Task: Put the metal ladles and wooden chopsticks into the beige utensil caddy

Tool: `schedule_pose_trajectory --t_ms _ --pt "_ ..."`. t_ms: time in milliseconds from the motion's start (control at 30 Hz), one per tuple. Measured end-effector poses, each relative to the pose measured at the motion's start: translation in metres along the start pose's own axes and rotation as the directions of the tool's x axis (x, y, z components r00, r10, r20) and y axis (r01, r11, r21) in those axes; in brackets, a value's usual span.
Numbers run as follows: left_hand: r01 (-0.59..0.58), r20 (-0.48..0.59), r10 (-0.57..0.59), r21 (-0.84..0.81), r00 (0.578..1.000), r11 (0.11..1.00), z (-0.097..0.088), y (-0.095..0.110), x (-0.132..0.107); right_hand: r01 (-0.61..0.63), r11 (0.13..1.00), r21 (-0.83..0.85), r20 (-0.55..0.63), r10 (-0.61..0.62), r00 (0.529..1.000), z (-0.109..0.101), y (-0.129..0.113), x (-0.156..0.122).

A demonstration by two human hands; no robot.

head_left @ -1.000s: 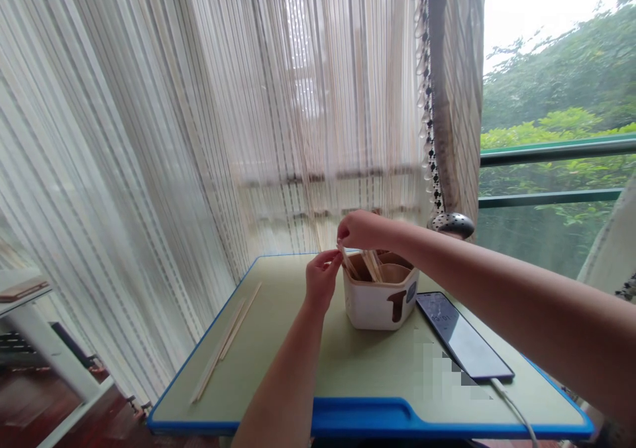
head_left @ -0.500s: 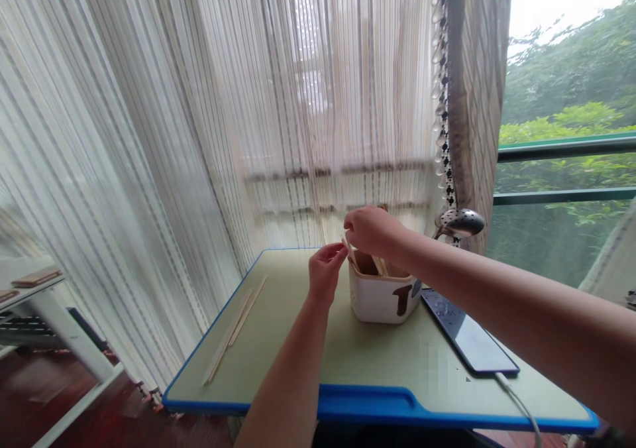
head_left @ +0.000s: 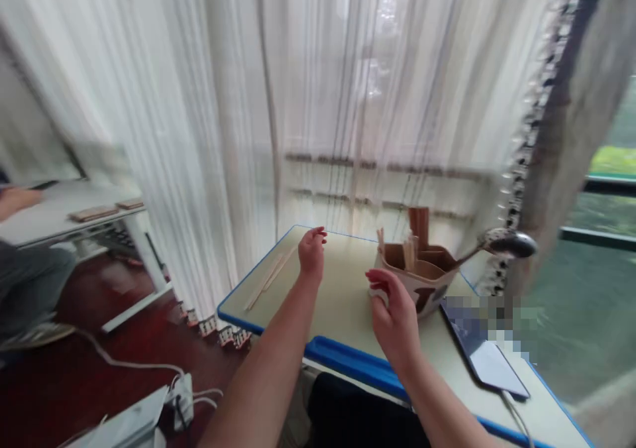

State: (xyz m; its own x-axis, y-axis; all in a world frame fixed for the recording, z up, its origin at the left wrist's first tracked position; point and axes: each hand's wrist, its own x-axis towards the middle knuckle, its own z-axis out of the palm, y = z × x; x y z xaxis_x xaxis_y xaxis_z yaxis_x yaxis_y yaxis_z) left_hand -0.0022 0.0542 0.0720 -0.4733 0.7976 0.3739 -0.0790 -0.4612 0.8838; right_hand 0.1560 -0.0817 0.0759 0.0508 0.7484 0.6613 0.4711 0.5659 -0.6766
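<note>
My left hand is over the middle of the small table, fingers slightly apart and holding nothing. Just to its left, several thin wooden sticks lie on the tabletop. My right hand is in front of the white utensil holder, its thumb and fingers parted around an empty gap. Whether it touches the holder I cannot tell. Light sticks, a brown wooden piece and a metal slotted spoon stand in the divided holder.
A phone with a white cable lies on the right of the blue-edged table. Left, a person's hand rests at a white desk. Cables and a power strip are on the floor. Curtains hang behind.
The view has swung left. My right hand has come away from the holder's top to its front, and my left hand has moved left, away from the holder and the stick there.
</note>
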Motion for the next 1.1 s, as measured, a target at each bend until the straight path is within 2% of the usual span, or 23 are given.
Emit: schedule_pose_trajectory --t_ms 67,133,167,233,300,367,433,500,567,667,800,967,1100 --pt "-0.182 0.053 0.175 0.196 0.983 0.963 -0.038 0.009 -0.001 -0.113 0.985 0.13 0.093 0.102 0.99 0.018 0.006 -0.01" --pt "-0.319 0.072 0.32 0.431 0.945 0.844 -0.082 0.015 -0.005 -0.162 0.972 0.168 0.206 0.126 0.97 0.039 0.002 -0.013" --pt "-0.327 0.046 0.362 0.545 0.931 0.772 -0.103 0.016 -0.009 -0.171 0.972 0.164 0.27 0.123 0.955 0.051 -0.003 -0.013" --pt "-0.208 -0.059 0.346 0.701 0.937 0.683 -0.14 0.014 -0.018 -0.16 0.978 0.134 0.399 0.095 0.912 0.077 -0.016 -0.013" --pt "-0.001 -0.207 0.22 0.727 0.953 0.687 -0.168 0.007 -0.027 -0.111 0.99 0.085 0.486 0.056 0.872 0.105 -0.028 -0.015" --pt "0.113 -0.249 0.093 0.699 0.964 0.706 -0.184 0.0 -0.033 -0.006 0.999 0.042 0.473 -0.015 0.881 0.131 -0.034 -0.018" --pt "0.128 -0.211 0.03 0.693 0.977 0.709 -0.191 -0.005 -0.036 0.105 0.994 -0.026 0.469 -0.08 0.88 0.154 -0.033 -0.022" --pt "0.117 -0.178 0.013 0.699 0.984 0.705 -0.192 -0.008 -0.036 0.176 0.969 -0.173 0.524 -0.06 0.85 0.17 -0.028 -0.025" --pt "0.117 -0.166 0.002 0.699 0.986 0.705 -0.191 -0.01 -0.036 0.246 0.924 -0.293 0.607 -0.019 0.795 0.178 -0.023 -0.029" --pt "0.116 -0.155 -0.01 0.69 0.988 0.715 -0.19 -0.012 -0.035 0.33 0.881 -0.34 0.698 0.001 0.717 0.179 -0.02 -0.032" --pt "0.123 -0.167 -0.016 0.653 0.986 0.747 -0.191 -0.012 -0.033 0.352 0.863 -0.363 0.699 0.003 0.715 0.175 -0.024 -0.032" --pt "0.127 -0.173 -0.021 0.63 0.985 0.766 -0.192 -0.008 -0.034 0.422 0.839 -0.342 0.755 -0.022 0.655 0.174 -0.028 -0.032" --pt "0.113 -0.156 -0.012 0.654 0.988 0.748 -0.193 -0.006 -0.036 0.405 0.846 -0.348 0.725 -0.031 0.688 0.175 -0.028 -0.034"
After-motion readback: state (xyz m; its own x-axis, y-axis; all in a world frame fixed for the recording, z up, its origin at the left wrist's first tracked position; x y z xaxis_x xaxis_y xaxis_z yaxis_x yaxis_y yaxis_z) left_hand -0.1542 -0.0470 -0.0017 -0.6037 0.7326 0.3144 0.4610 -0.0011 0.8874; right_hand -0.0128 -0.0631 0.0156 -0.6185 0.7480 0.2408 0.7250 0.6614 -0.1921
